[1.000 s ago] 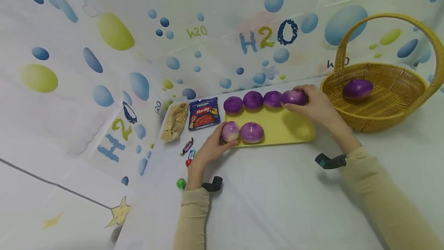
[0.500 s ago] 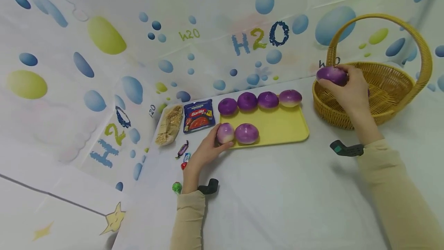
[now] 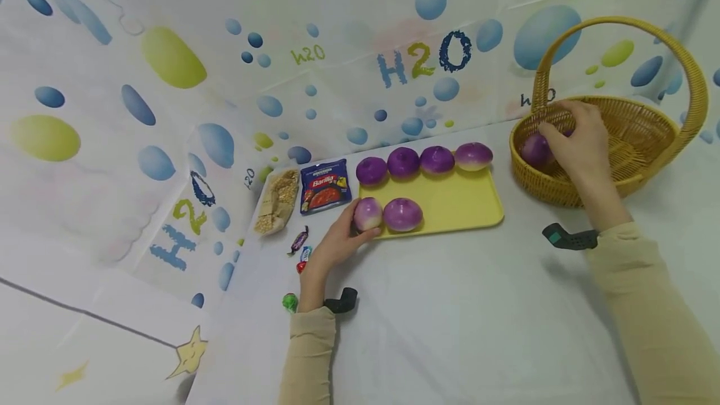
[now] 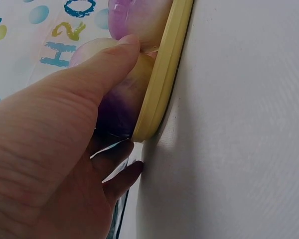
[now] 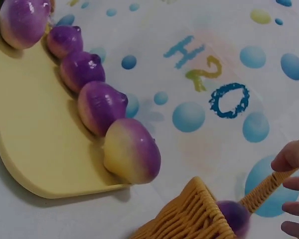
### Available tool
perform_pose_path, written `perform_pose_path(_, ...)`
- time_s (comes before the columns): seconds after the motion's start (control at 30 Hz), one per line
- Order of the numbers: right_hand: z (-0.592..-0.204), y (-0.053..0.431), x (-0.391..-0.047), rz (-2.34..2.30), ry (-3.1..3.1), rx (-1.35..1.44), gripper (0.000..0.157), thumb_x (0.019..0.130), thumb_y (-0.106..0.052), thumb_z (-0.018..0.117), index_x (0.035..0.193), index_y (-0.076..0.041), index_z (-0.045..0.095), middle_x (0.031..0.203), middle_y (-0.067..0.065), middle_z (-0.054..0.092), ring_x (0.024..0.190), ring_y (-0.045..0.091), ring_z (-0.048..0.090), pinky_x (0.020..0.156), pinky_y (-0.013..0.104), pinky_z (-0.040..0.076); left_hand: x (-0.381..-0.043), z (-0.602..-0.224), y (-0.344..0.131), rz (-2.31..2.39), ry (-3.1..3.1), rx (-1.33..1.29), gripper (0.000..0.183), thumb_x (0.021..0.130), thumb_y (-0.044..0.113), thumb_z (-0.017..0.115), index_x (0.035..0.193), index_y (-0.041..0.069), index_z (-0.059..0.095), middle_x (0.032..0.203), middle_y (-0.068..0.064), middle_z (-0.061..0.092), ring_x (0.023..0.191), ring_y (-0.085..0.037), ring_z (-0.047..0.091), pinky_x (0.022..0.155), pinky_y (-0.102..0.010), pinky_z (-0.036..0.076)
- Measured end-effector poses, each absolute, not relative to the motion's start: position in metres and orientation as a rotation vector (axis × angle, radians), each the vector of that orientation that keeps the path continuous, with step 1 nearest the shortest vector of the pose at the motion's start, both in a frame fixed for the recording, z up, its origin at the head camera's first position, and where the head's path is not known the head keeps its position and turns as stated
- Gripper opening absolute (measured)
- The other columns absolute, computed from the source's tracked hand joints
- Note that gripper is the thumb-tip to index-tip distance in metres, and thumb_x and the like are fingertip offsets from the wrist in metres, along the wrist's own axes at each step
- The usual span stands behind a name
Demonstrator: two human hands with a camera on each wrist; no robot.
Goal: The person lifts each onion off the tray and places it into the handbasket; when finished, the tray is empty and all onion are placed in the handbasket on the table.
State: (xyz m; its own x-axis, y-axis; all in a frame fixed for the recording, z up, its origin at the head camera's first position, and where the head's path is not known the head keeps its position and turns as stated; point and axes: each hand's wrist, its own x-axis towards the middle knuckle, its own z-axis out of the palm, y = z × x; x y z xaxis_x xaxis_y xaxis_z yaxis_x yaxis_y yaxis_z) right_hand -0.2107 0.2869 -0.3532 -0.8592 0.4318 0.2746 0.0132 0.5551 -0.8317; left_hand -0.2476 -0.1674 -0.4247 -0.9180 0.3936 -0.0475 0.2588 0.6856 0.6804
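Observation:
My left hand (image 3: 336, 241) holds a red onion (image 3: 368, 214) at the near left corner of a yellow tray (image 3: 458, 205). Its thumb lies across the onion, with fingers round the far side, as the left wrist view shows. Another red onion (image 3: 402, 214) sits right beside it. Over the wicker basket (image 3: 537, 186), my right hand (image 3: 586, 142) has its fingers spread. Below them a red onion (image 3: 535, 151) lies inside; in the right wrist view this onion (image 5: 234, 215) is apart from the fingers. The hand hides most of a second onion in the basket.
Several red onions (image 3: 403, 162) stand in a row along the tray's far edge. Left of the tray lie a blue Barilla pouch (image 3: 325, 186) and a bag of grains (image 3: 277, 202). Wrapped candies (image 3: 299, 240) and a green lollipop (image 3: 289, 302) are near the left forearm. The basket's tall handle (image 3: 624, 20) arches up.
My right hand has carried a red onion from the tray's far right end into the basket and let it go. The left hand has kept its place on its onion.

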Motion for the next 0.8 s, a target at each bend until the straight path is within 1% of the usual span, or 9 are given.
perform_pose_path(0.17, -0.35, 0.267, -0.215, 1.219, -2.326, -0.237, 0.052, 0.091, -0.029, 0.053, 0.139, -0.012, 0.047, 0.146, 0.012, 0.033, 0.134, 0.033, 0.03, 0.109, 0.054, 0.023, -0.249, -0.424, -0.171, 1.066, 2.712, 0.561, 0.092, 0.08, 0.059, 0.065, 0.151, 0.022, 0.02, 0.153, 0.0, 0.029, 0.139, -0.02, 0.027, 0.112, -0.044, 0.026)
perform_pose_path(0.2, -0.349, 0.261, -0.216, 1.209, -2.327, -0.197, 0.05, 0.091, -0.027, 0.053, 0.138, -0.011, 0.048, 0.144, 0.013, 0.035, 0.132, 0.034, 0.032, 0.108, 0.054, 0.025, -0.249, -0.423, -0.171, 1.068, 2.709, 0.562, 0.092, 0.08, 0.059, 0.065, 0.151, 0.022, 0.02, 0.153, 0.0, 0.029, 0.139, -0.02, 0.027, 0.112, -0.044, 0.026)
perform_pose_path(0.27, -0.349, 0.245, -0.218, 1.184, -2.351, -0.104, 0.047, 0.091, -0.026, 0.053, 0.136, -0.011, 0.051, 0.14, 0.014, 0.04, 0.122, 0.036, 0.042, 0.101, 0.052, 0.033, -0.249, -0.423, -0.172, 1.068, 2.704, 0.56, 0.092, 0.08, 0.058, 0.065, 0.151, 0.023, 0.02, 0.153, 0.0, 0.029, 0.139, -0.02, 0.027, 0.112, -0.044, 0.026)
perform_pose_path(0.4, -0.354, 0.203, -0.225, 1.15, -2.455, 0.149, 0.046, 0.092, -0.025, 0.057, 0.135, -0.009, 0.051, 0.135, 0.016, 0.046, 0.116, 0.037, 0.045, 0.095, 0.053, 0.038, -0.248, -0.424, -0.174, 1.057, 2.702, 0.549, 0.092, 0.08, 0.059, 0.065, 0.151, 0.023, 0.019, 0.153, 0.0, 0.029, 0.139, -0.02, 0.027, 0.112, -0.043, 0.026)
perform_pose_path(0.47, -0.359, 0.179, -0.23, 1.159, -2.527, 0.27, 0.048, 0.092, -0.029, 0.059, 0.135, -0.01, 0.049, 0.135, 0.015, 0.046, 0.118, 0.037, 0.045, 0.096, 0.054, 0.039, -0.247, -0.424, -0.175, 1.05, 2.702, 0.549, 0.092, 0.08, 0.059, 0.065, 0.151, 0.024, 0.019, 0.153, -0.001, 0.029, 0.139, -0.019, 0.027, 0.112, -0.043, 0.026)
perform_pose_path(0.5, -0.363, 0.167, -0.232, 1.174, -2.557, 0.337, 0.049, 0.092, -0.031, 0.06, 0.136, -0.011, 0.049, 0.136, 0.015, 0.046, 0.124, 0.036, 0.042, 0.1, 0.055, 0.037, -0.247, -0.425, -0.175, 1.046, 2.7, 0.551, 0.092, 0.08, 0.059, 0.065, 0.151, 0.023, 0.019, 0.153, -0.001, 0.029, 0.139, -0.019, 0.027, 0.112, -0.042, 0.026)
perform_pose_path(0.53, -0.368, 0.155, -0.234, 1.187, -2.584, 0.402, 0.05, 0.092, -0.033, 0.06, 0.136, -0.012, 0.049, 0.135, 0.013, 0.047, 0.124, 0.035, 0.043, 0.1, 0.055, 0.037, -0.247, -0.426, -0.175, 1.044, 2.693, 0.555, 0.092, 0.08, 0.058, 0.065, 0.152, 0.024, 0.018, 0.153, -0.001, 0.028, 0.139, -0.019, 0.027, 0.112, -0.042, 0.026)
perform_pose_path(0.67, -0.389, 0.114, -0.23, 1.225, -2.647, 0.671, 0.052, 0.09, -0.037, 0.063, 0.135, -0.016, 0.049, 0.136, 0.005, 0.047, 0.126, 0.027, 0.043, 0.102, 0.051, 0.038, -0.246, -0.428, -0.174, 1.049, 2.666, 0.55, 0.092, 0.08, 0.06, 0.064, 0.152, 0.026, 0.017, 0.153, 0.001, 0.028, 0.139, -0.017, 0.027, 0.112, -0.041, 0.026)
perform_pose_path(0.8, -0.403, 0.089, -0.228, 1.118, -2.688, 0.844, 0.058, 0.086, -0.036, 0.068, 0.135, -0.01, 0.049, 0.137, 0.01, 0.044, 0.124, 0.029, 0.042, 0.103, 0.05, 0.037, -0.248, -0.427, -0.174, 1.053, 2.686, 0.586, 0.092, 0.08, 0.062, 0.063, 0.152, 0.027, 0.017, 0.153, 0.002, 0.028, 0.138, -0.015, 0.028, 0.111, -0.039, 0.027)
